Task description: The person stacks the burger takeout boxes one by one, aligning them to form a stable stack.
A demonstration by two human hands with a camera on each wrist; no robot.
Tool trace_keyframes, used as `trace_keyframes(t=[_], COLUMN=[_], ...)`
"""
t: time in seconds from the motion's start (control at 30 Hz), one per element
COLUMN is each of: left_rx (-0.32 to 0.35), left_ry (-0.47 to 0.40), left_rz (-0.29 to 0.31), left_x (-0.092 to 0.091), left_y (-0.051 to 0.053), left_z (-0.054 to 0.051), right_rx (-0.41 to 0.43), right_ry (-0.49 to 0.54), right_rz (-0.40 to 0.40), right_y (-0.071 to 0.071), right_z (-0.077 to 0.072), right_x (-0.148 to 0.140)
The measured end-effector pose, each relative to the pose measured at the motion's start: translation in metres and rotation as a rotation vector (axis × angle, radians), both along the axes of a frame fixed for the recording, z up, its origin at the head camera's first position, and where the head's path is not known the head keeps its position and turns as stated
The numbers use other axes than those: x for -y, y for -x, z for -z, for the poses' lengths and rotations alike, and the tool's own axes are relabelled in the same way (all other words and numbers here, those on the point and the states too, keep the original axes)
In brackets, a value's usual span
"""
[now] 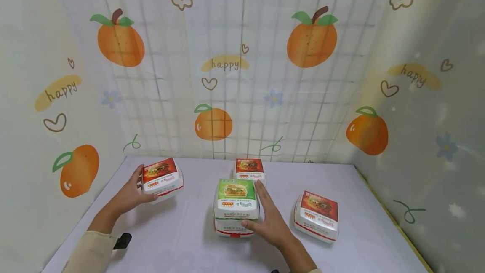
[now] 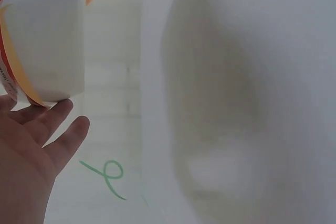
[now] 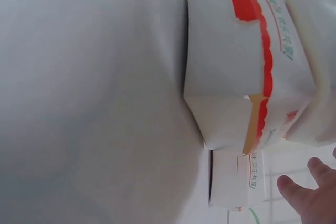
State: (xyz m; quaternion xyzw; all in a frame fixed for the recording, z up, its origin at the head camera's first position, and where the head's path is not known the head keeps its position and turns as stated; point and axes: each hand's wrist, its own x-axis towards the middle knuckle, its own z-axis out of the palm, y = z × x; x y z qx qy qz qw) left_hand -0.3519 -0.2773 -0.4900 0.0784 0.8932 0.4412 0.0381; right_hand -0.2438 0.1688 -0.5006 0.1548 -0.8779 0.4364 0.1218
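Observation:
My left hand (image 1: 132,193) grips a red-topped burger box (image 1: 162,179) by its left side, holding it above the table at the left. In the left wrist view the fingers (image 2: 58,116) lie against the end of that box (image 2: 47,45). Near the middle, a green-topped burger box (image 1: 236,199) stands stacked on another box with red trim (image 1: 233,227). My right hand (image 1: 270,218) is at the right side of this stack, fingers extended and thumb near its front. In the right wrist view its fingertips (image 3: 286,184) look just apart from the boxes; firm contact cannot be told.
A red-topped burger box (image 1: 249,169) stands behind the stack, partly hidden. Another red-topped box (image 1: 316,216) sits at the right, slightly turned. The white table (image 1: 182,239) meets a curtain (image 1: 242,96) printed with oranges at the back and sides.

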Motion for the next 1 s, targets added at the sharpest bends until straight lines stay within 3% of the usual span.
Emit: trace_keyframes(t=[0.3, 0.57, 0.87, 1.0], left_rx=[-0.067, -0.088, -0.105, -0.128], left_ry=[-0.025, -0.082, -0.111, -0.113], left_rz=[0.052, 0.095, 0.132, 0.157], left_x=[-0.020, -0.032, -0.042, -0.049], left_y=[-0.008, -0.011, -0.008, -0.008], left_z=[-0.010, -0.023, -0.042, -0.056], right_rx=[-0.031, -0.028, -0.007, -0.010], right_ry=[-0.015, -0.027, -0.036, -0.036], right_rz=[-0.018, -0.007, -0.005, 0.004], right_y=[-0.001, -0.002, -0.004, -0.004], right_z=[-0.001, -0.003, -0.002, -0.003], right_x=[-0.002, -0.002, -0.002, -0.001])
